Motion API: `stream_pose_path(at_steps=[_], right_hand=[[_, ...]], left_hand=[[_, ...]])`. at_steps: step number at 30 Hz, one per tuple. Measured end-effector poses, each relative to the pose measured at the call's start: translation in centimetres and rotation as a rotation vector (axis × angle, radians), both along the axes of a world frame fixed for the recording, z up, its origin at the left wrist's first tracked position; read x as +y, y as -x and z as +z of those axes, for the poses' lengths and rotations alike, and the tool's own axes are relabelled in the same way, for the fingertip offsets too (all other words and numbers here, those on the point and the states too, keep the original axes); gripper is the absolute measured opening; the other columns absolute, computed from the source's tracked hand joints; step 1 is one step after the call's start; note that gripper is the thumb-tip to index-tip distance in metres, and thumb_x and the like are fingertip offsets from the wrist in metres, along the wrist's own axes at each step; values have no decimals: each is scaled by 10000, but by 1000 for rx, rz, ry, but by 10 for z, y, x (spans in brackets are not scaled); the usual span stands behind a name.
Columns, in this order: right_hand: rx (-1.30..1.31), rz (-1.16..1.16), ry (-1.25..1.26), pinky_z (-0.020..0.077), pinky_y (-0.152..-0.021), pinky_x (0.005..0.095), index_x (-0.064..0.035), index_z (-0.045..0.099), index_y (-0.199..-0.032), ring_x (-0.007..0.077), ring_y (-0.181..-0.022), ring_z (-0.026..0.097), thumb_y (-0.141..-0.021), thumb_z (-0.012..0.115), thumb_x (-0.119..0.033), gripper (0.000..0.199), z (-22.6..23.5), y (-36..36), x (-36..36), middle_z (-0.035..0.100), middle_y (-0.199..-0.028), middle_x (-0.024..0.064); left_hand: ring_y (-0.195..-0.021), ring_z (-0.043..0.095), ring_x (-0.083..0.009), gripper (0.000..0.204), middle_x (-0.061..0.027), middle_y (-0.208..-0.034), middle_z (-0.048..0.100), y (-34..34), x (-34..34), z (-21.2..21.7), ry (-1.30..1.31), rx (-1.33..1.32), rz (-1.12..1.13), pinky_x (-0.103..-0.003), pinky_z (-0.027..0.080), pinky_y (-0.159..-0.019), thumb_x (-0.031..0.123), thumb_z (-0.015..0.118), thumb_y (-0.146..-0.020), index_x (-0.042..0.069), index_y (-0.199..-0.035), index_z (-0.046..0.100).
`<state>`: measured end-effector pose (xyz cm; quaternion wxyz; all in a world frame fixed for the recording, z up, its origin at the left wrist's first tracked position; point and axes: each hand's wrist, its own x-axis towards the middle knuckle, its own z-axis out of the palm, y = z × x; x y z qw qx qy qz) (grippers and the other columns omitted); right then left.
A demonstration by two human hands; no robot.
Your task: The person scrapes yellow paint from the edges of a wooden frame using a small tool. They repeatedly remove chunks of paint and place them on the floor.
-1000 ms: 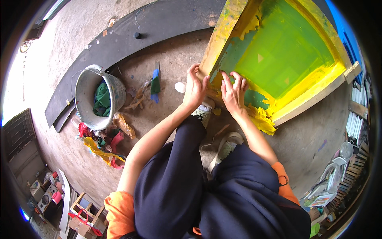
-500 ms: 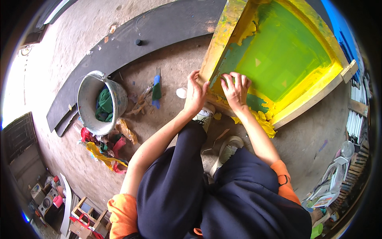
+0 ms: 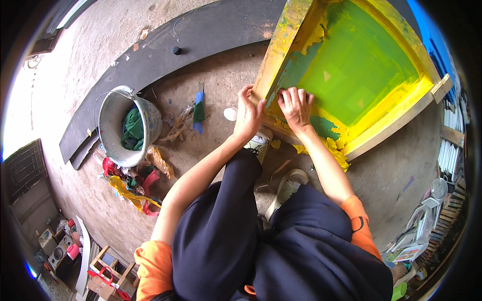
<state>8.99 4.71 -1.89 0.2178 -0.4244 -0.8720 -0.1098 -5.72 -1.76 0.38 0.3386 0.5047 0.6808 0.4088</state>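
Note:
A wooden screen-printing frame smeared with yellow ink leans in front of me at the right, its mesh stained green. At the frame's near-left corner, my left hand grips the wood, thumb on one side and fingers on the other. My right hand is inside that corner, fingers bent down against the mesh's edge; anything pinched under them is hidden. Crumpled yellow peelings hang over the lower rail below my right wrist. Yellow film with ragged edges lines the frame's inner sides.
A grey bucket holding green cloth stands at the left, with colourful scraps beside it. Nearer lie a blue-handled scraper and a white round object. A long black sheet curves behind. My shoes are below the frame.
My right hand has shifted slightly left and up, its fingers bending more toward the mesh. My left hand stays on the corner.

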Motion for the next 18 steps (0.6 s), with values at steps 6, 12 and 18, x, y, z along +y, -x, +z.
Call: stream_pose_path(at_steps=[6, 12, 18], right_hand=[[157, 124, 100, 359, -785, 356, -142, 579, -908, 144, -827, 500, -764, 661, -149, 166, 2, -14, -23, 514, -856, -29], [170, -54, 153, 301, -900, 375, -212, 635, -1081, 196, -995, 425, -808, 612, -121, 290, 9, -37, -39, 535, -1011, -21], [24, -20, 112, 316, -902, 387, -282, 517, -1267, 191, -991, 395, -745, 637, -134, 556, 0, -29, -30, 436, -1113, -30]], left_hand=[[-1127, 443, -366, 498, -242, -1182, 402, -2, -2, -2, -28, 22, 29, -416, 366, -955, 126, 550, -883, -16, -1259, 255], [-1121, 445, -366, 498, -243, -1180, 404, -1, -1, -1, -19, 2, 31, -416, 367, -953, 136, 551, -885, -19, -1257, 258], [-1119, 445, -370, 496, -250, -1180, 407, -3, 0, 0, -39, 16, 34, -419, 365, -959, 132, 550, -883, -20, -1254, 258]])
